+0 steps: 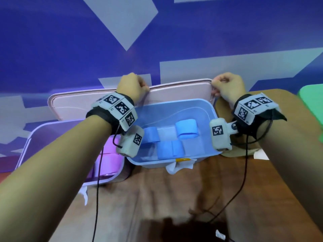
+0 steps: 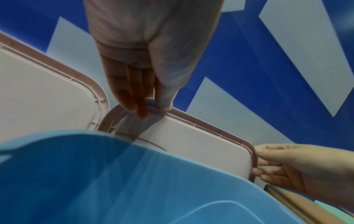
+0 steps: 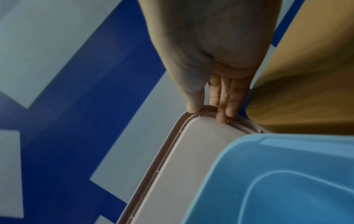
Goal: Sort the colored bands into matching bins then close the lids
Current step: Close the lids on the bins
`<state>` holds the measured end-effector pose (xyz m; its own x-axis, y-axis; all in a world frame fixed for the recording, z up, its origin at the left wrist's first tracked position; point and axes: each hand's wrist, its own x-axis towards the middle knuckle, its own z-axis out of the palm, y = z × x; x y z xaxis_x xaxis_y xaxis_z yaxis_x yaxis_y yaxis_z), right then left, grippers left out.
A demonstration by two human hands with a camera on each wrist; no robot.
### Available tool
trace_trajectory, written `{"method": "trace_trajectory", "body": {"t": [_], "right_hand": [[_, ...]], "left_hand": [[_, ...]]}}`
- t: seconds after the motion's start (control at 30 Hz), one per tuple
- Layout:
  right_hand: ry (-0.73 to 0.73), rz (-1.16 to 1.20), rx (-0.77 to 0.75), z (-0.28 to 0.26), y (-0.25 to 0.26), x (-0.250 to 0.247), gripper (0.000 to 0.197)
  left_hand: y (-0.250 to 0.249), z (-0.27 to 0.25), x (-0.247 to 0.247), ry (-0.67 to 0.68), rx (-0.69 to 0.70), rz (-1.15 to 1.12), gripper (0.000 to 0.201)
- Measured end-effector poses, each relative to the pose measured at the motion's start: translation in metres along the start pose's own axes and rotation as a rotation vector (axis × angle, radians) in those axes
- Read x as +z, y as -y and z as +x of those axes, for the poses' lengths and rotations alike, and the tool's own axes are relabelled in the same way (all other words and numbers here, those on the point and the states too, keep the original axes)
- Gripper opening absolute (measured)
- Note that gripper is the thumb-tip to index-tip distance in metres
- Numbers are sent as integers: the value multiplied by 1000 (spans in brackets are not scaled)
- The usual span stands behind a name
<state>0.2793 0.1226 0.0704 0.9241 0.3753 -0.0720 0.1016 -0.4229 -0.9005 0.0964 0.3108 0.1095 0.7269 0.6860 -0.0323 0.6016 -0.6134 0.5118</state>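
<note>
Lid (image 1: 174,95) upright behind blue bin (image 1: 201,109) — blue bands (image 1: 187,131) inside. Left hand (image 1: 131,86) and right hand (image 1: 227,86) each pinching a far top corner. Best swung forward evenly — seated square on rim, then pressed.

Head: I look down and forward over both forearms at the desk (image 1: 166,189).
Left wrist: close along fingers, facing the wall.
Right wrist: same, close.
Shared: lid (image 1: 174,91) edge, blue bin (image 2: 95,174) rim.
</note>
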Motion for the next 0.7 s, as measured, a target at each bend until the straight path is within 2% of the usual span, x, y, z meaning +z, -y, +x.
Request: {"method": "trace_trajectory", "body": {"t": [0.23, 0.37, 0.47, 0.57, 0.7], "right_hand": [[-144, 413, 90, -22, 37, -25, 22], [-151, 521, 35, -44, 47, -41, 26], [-126, 529, -31, -62, 45, -48, 25], [-51, 514, -12, -81, 37, -47, 22], [51, 480, 67, -104, 12, -36, 29]], "left_hand": [[-21, -19, -23, -180, 91, -214, 10], [-34, -46, -42, -288, 186, -263, 12], [-36, -71, -47, -353, 237, -283, 16], [-25, -95, -41, -402, 243, -344, 16], [6, -124, -21, -315, 253, -290, 17]]}}
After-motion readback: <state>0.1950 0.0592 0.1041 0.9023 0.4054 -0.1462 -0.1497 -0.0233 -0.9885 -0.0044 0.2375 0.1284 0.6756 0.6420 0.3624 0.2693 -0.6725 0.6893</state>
